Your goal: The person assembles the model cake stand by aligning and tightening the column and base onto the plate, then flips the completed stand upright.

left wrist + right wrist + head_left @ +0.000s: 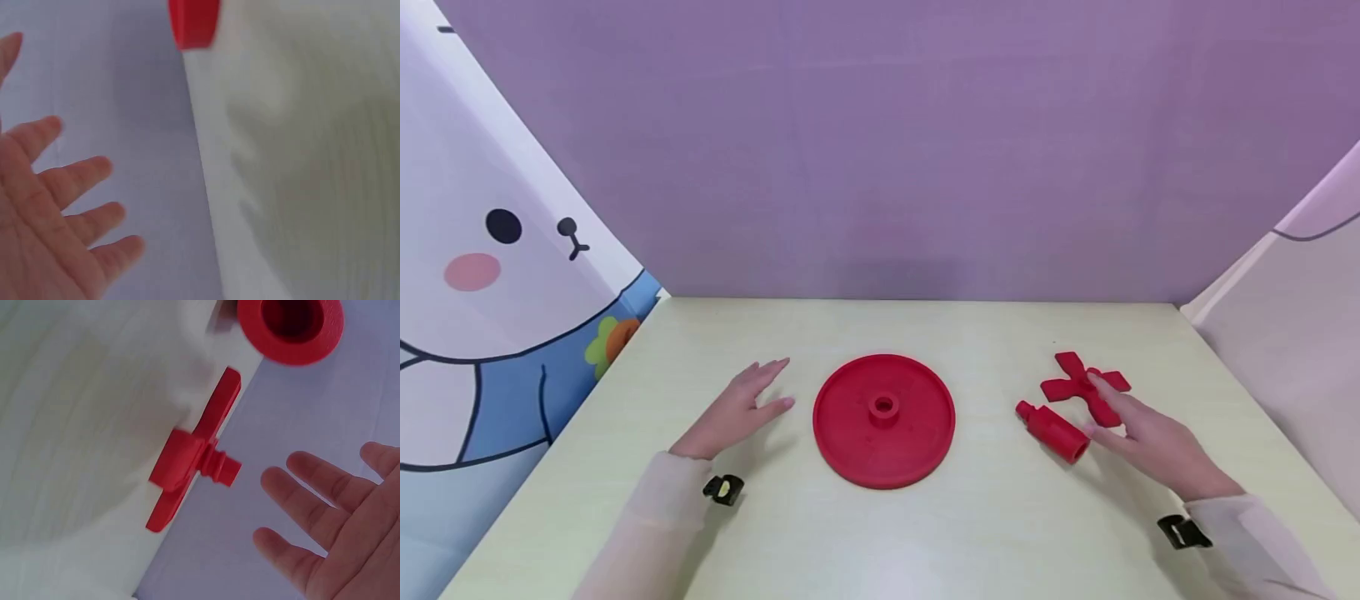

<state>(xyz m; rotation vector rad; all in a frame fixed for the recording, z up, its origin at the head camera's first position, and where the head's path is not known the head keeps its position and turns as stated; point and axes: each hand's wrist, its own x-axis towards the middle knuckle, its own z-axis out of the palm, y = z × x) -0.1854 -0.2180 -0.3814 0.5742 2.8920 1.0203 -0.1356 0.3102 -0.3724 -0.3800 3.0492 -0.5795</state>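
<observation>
Fingers extended and gripping nothing, a person's right hand [1153,439] is hovering right of the red disc [850,429], above a four-bladed red piece [1074,386]. A red cylinder [1052,432] is lying on the tabletop [925,537] nearer the disc; whether the thumb is touching it is hard to tell. The left hand [733,408] is waiting open, left of the disc. A careless brush could be enough to set the cylinder rolling.

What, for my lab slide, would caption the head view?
Red disc between the left grip and the right grip, open near a red tube and cross.
</observation>
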